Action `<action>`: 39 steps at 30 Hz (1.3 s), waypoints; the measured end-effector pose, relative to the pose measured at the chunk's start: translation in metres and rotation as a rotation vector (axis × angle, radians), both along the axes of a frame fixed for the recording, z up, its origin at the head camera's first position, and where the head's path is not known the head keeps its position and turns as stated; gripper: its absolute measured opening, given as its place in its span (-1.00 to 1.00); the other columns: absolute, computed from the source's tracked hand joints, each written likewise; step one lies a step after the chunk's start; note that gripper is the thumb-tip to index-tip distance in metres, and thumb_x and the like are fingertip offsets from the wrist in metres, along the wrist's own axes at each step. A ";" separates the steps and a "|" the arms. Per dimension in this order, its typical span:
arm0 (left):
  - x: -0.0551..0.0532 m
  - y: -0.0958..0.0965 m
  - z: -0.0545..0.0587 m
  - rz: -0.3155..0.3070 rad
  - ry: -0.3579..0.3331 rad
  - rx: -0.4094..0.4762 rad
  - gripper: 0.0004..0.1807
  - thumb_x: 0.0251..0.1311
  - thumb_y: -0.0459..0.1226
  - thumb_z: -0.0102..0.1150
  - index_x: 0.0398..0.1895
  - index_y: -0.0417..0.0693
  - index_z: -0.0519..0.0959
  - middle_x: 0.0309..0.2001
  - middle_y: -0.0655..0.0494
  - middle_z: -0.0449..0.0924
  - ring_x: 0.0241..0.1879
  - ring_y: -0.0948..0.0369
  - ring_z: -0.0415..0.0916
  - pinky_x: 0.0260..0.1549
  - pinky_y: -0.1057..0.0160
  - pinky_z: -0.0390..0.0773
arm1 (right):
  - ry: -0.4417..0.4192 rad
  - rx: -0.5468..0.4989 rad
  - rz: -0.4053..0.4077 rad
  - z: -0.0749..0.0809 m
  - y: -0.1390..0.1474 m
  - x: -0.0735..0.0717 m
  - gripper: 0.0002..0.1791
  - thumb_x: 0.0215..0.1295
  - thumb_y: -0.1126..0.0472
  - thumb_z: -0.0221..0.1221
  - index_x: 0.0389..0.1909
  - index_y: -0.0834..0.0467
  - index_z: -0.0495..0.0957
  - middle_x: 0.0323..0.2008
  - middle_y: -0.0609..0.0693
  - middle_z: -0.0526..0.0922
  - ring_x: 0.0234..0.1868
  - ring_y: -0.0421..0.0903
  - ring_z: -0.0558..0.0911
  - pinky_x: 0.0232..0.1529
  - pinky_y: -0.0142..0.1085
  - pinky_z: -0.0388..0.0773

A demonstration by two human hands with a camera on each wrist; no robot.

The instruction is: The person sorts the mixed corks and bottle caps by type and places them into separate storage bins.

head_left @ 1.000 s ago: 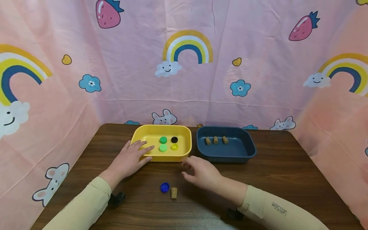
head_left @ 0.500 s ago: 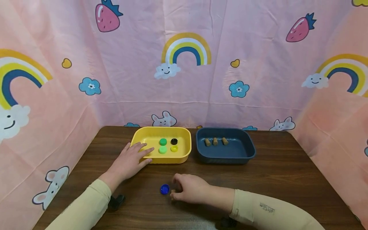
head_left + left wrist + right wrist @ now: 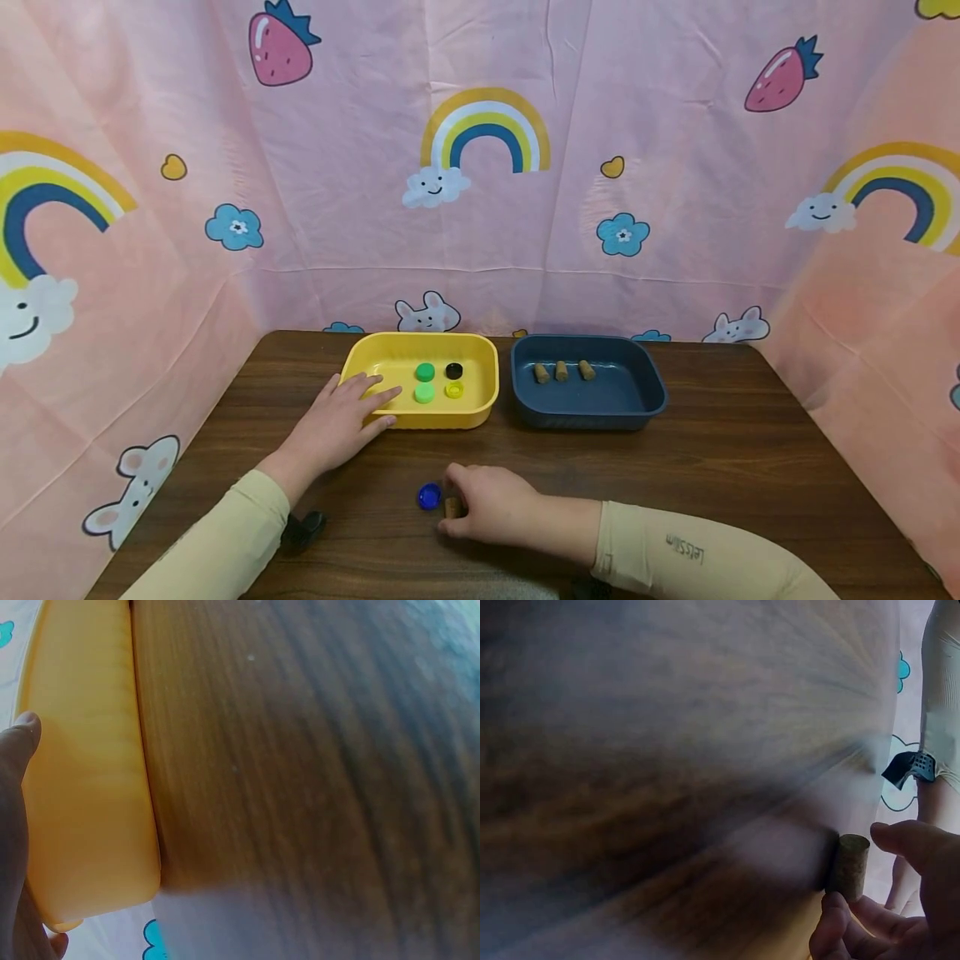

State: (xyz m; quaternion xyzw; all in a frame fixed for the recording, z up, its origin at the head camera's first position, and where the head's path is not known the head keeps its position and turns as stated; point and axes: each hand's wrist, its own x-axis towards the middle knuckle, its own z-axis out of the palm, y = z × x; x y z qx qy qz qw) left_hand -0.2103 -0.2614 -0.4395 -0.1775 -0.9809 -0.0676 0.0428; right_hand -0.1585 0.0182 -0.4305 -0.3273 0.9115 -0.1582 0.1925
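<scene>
My left hand (image 3: 330,425) lies with spread fingers over the near left corner of a yellow tray (image 3: 487,408); the left wrist view has its thumb (image 3: 28,731) against the tray's side wall. At the front middle of the table my right hand (image 3: 491,504) curls thumb and fingers round a small cork (image 3: 452,508). In the right wrist view fingertips meet one end of that cork (image 3: 850,868), while the thumb tip (image 3: 885,834) is right by the other end. Just left of it is a blue bottle cap (image 3: 429,497).
In the yellow tray lie a green cap (image 3: 425,372), a light green cap (image 3: 423,392), a black cap (image 3: 453,371) and a yellow cap (image 3: 454,389). Three corks (image 3: 561,372) lie in the dark blue tray (image 3: 588,418) beside it. Patterned cloth (image 3: 510,242) surrounds the wooden table (image 3: 720,467).
From beside the trays my right hand has moved toward the table's front and left, and its fingers have come round the cork. The left hand stays on the yellow tray.
</scene>
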 end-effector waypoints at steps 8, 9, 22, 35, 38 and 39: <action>0.000 0.001 0.002 -0.005 -0.001 -0.002 -0.41 0.41 0.19 -0.03 0.45 0.32 0.36 0.42 -0.10 0.29 0.45 -0.15 0.10 0.42 -0.29 -0.14 | 0.024 0.015 0.018 -0.001 -0.001 0.002 -0.70 0.21 -0.15 0.35 -0.19 -0.11 0.52 -0.54 -0.28 0.45 -0.55 -0.31 0.44 -0.55 -0.40 0.40; 0.000 0.001 0.002 -0.006 0.001 -0.002 -0.41 0.41 0.19 -0.03 0.45 0.32 0.36 0.42 -0.10 0.29 0.45 -0.15 0.09 0.42 -0.29 -0.13 | 0.021 0.013 0.018 -0.001 -0.001 0.002 -0.71 0.21 -0.14 0.35 -0.19 -0.12 0.52 -0.54 -0.28 0.46 -0.55 -0.31 0.44 -0.54 -0.40 0.40; 0.001 0.001 0.004 -0.004 -0.002 0.010 -0.42 0.41 0.17 -0.01 0.44 0.30 0.37 0.43 -0.11 0.27 0.46 -0.15 0.07 0.43 -0.28 -0.18 | 0.024 0.009 0.024 0.000 -0.001 0.004 -0.73 0.20 -0.03 0.37 -0.14 -0.14 0.54 -0.55 -0.29 0.45 -0.54 -0.31 0.43 -0.53 -0.41 0.40; 0.000 0.001 0.002 -0.004 0.013 0.005 -0.42 0.40 0.16 0.01 0.43 0.29 0.38 0.41 -0.12 0.30 0.45 -0.16 0.11 0.42 -0.29 -0.13 | 0.009 -0.036 0.008 0.012 0.009 -0.001 -0.73 0.20 0.03 0.37 -0.11 -0.13 0.54 -0.50 -0.29 0.47 -0.50 -0.32 0.45 -0.49 -0.42 0.43; 0.001 0.001 0.002 -0.004 0.010 0.007 -0.42 0.40 0.16 0.02 0.43 0.29 0.38 0.41 -0.12 0.30 0.45 -0.16 0.11 0.42 -0.29 -0.13 | 0.018 -0.078 -0.005 0.019 0.017 -0.005 -0.73 0.21 0.05 0.36 -0.10 -0.10 0.55 -0.49 -0.29 0.47 -0.48 -0.33 0.46 -0.46 -0.43 0.44; 0.001 0.001 0.002 -0.003 0.007 0.007 -0.41 0.40 0.16 0.02 0.44 0.29 0.38 0.42 -0.12 0.29 0.45 -0.16 0.11 0.42 -0.29 -0.14 | 0.020 -0.093 -0.013 0.022 0.020 -0.007 -0.73 0.22 0.06 0.36 -0.10 -0.10 0.54 -0.48 -0.29 0.47 -0.47 -0.33 0.46 -0.45 -0.43 0.45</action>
